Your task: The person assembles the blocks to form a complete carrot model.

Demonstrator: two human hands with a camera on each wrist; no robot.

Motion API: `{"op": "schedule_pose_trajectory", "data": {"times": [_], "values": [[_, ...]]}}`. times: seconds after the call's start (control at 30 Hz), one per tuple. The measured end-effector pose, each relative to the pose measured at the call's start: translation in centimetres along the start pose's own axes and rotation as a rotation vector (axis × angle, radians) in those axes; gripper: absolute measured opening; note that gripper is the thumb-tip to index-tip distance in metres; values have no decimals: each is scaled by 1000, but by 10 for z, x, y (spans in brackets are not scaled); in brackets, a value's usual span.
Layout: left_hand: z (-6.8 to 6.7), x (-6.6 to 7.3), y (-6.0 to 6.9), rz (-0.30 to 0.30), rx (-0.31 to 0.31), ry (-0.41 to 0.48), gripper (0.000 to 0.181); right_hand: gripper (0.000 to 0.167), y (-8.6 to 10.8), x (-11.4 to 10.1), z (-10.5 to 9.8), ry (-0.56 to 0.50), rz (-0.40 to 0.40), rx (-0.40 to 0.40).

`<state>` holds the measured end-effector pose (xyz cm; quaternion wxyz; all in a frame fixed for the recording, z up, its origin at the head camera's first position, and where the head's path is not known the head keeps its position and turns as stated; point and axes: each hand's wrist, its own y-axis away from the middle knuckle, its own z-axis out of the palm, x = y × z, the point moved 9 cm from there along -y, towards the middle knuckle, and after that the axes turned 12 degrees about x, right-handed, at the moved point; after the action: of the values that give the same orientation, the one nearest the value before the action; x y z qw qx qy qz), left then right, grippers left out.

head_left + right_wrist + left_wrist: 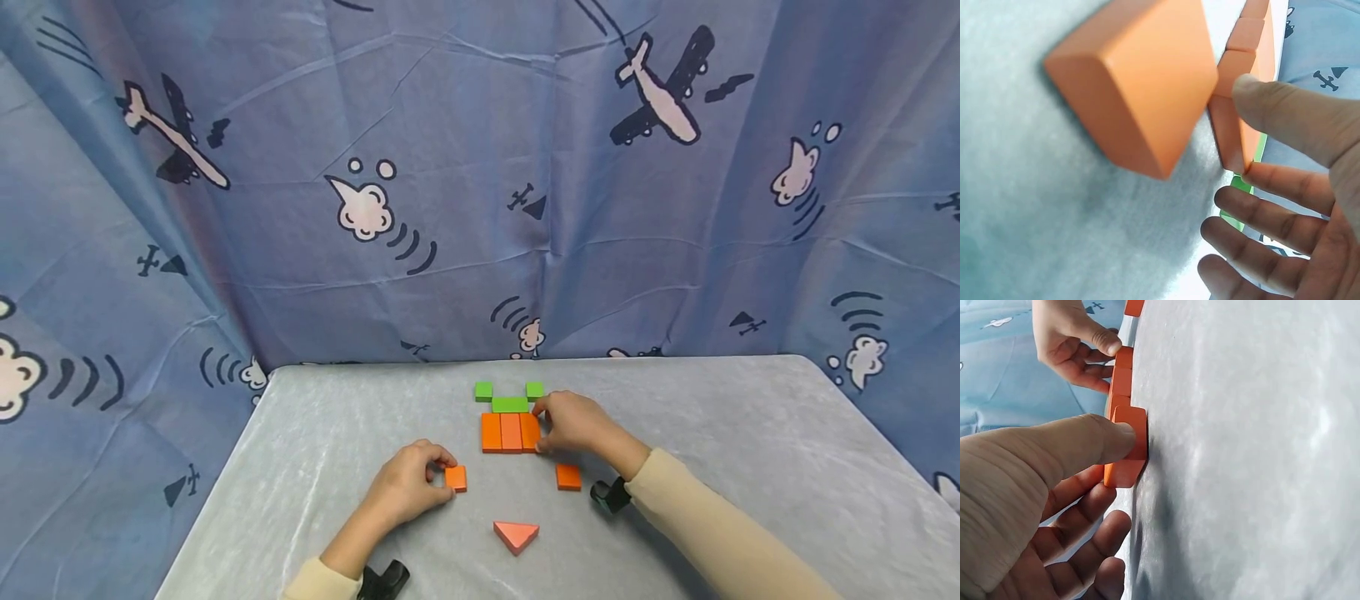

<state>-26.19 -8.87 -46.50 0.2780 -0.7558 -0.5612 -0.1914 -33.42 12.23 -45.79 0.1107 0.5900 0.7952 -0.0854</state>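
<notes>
My left hand [408, 483] pinches a small orange square block [456, 478] between thumb and index finger, down at the table; the left wrist view shows the thumb on its near side. Farther forward, three orange rectangular blocks stand side by side in a row. My right hand [573, 421] grips the rightmost orange block [529, 432], thumb at its near end and index finger at the far end. The middle block [510, 432] is a paler orange, and the left block [491, 432] is bright orange. A green rectangular block [510, 405] lies against the row's far side.
Two small green blocks, a left one [483, 392] and a right one [535, 390], sit at the green rectangle's far corners. Another orange square block [568, 477] lies below my right hand. A salmon triangular block [516, 536] is nearer me. A patterned curtain [450, 208] hangs behind the table.
</notes>
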Motion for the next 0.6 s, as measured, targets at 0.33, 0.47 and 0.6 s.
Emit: {"op": "schedule_pose_trajectory", "data": {"times": [0.33, 0.47, 0.6], "values": [[11, 14, -4, 21, 16, 25, 29, 50, -1, -1, -1, -6, -1, 5], [18, 19, -8, 24, 12, 31, 28, 49, -1, -2, -1, -2, -1, -5], [23, 26, -15, 32, 17, 17, 27, 48, -1, -2, -1, 3, 6, -7]]}}
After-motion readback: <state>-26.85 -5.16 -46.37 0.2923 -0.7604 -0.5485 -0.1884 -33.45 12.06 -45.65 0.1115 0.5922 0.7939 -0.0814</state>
